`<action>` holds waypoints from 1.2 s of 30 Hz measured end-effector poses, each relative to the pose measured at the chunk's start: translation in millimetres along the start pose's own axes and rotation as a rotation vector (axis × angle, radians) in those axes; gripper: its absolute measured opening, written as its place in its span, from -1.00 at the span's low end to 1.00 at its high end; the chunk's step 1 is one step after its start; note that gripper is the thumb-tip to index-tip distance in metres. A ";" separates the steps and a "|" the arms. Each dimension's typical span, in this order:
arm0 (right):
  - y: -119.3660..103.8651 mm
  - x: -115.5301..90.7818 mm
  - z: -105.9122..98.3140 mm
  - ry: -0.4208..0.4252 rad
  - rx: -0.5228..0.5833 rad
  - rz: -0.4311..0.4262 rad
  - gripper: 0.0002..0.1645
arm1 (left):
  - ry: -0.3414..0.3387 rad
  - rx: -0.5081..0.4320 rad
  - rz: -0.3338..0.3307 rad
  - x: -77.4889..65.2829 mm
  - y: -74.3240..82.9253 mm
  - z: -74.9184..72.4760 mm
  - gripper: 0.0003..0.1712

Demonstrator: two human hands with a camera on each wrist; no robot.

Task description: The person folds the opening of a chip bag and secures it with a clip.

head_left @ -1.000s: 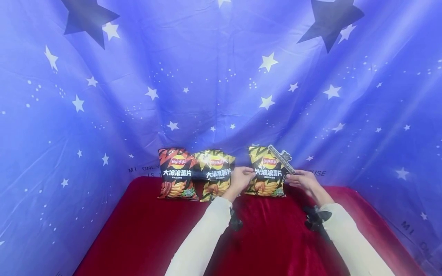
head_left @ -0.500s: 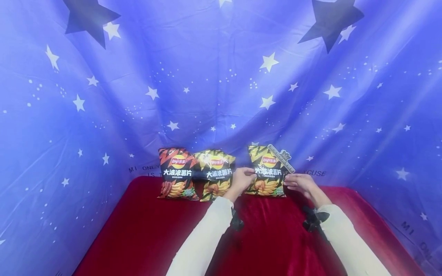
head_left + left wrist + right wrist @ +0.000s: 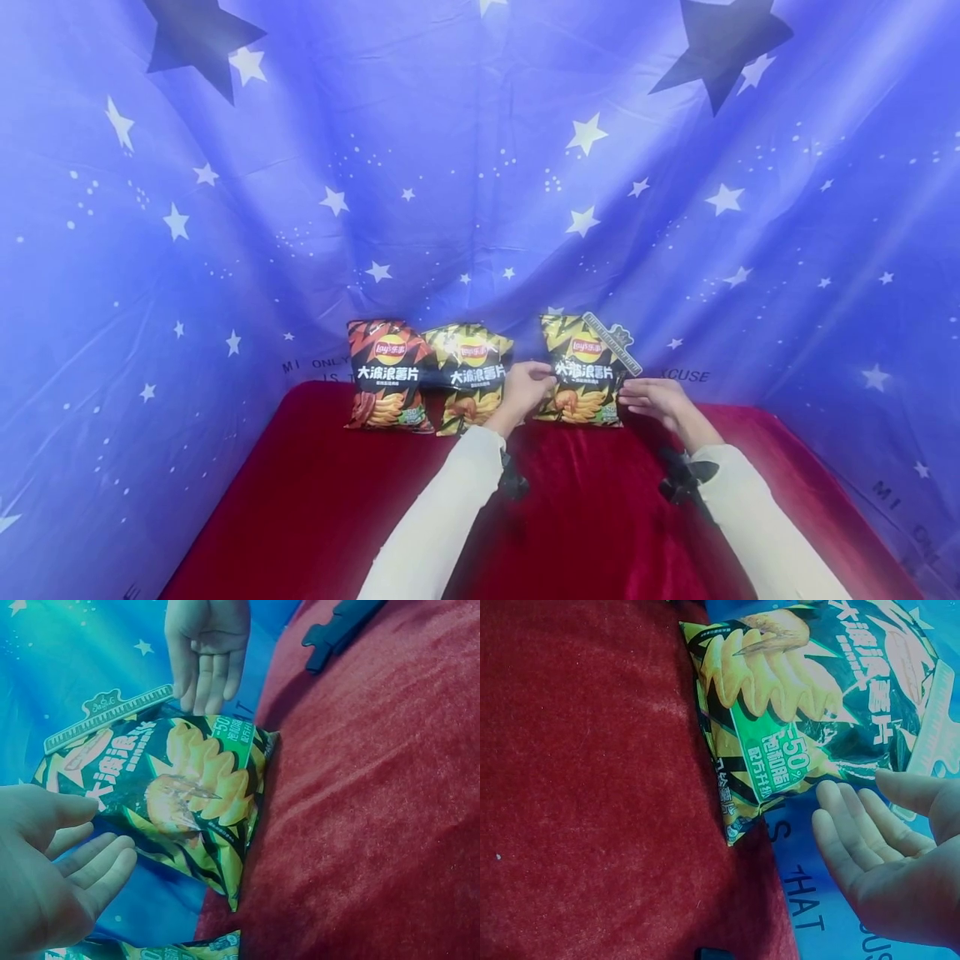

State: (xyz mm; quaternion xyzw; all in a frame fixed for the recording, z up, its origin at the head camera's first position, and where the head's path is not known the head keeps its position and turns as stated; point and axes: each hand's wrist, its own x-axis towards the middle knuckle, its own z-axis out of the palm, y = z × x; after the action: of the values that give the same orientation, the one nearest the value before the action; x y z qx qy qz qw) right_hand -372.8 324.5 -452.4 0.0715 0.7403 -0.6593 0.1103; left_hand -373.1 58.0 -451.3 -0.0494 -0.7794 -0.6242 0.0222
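Observation:
A yellow-and-black chip bag [image 3: 581, 383] stands upright at the right of a row on the red cloth. A pale bag clip [image 3: 615, 342] with a striped bar sits slanted across its top right corner. My left hand [image 3: 527, 390] is at the bag's left edge, its thumb by the front and its fingers [image 3: 109, 862] extended and relaxed. My right hand [image 3: 663, 400] is at the right edge below the clip. In the right wrist view its fingers [image 3: 855, 825] are nearly straight and the thumb reaches toward the bag's edge. Neither hand curls round the bag.
To the left stand a second yellow chip bag [image 3: 468, 383], partly behind my left hand, and a red chip bag [image 3: 386, 375]. They overlap slightly. Red velvet cloth [image 3: 337, 517] covers the table. A blue star-printed curtain [image 3: 450, 167] hangs close behind the bags.
My right hand has slid slightly down the bag's edge, away from the clip's lower end. The clip stays on the corner. The left hand and the bags look nearly unmoved.

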 end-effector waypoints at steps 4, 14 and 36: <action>-2.3 -2.3 2.3 -0.004 0.017 0.013 -0.44 | 0.015 0.048 0.031 -0.8 1.8 -10.6 -0.72; -21.0 -11.9 11.5 -0.041 -0.030 -0.027 -0.41 | 0.045 0.075 0.120 -6.2 12.2 -59.4 -0.66; -72.5 -14.3 102.3 -0.168 -0.032 -0.205 -0.32 | 0.346 0.077 0.007 -32.5 17.5 -166.6 -0.64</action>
State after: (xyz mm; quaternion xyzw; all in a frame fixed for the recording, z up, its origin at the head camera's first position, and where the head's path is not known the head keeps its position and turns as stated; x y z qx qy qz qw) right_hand -370.1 214.9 -389.9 -0.0618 0.7424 -0.6588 0.1050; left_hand -343.4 -102.2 -400.9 0.0573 -0.7872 -0.5928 0.1601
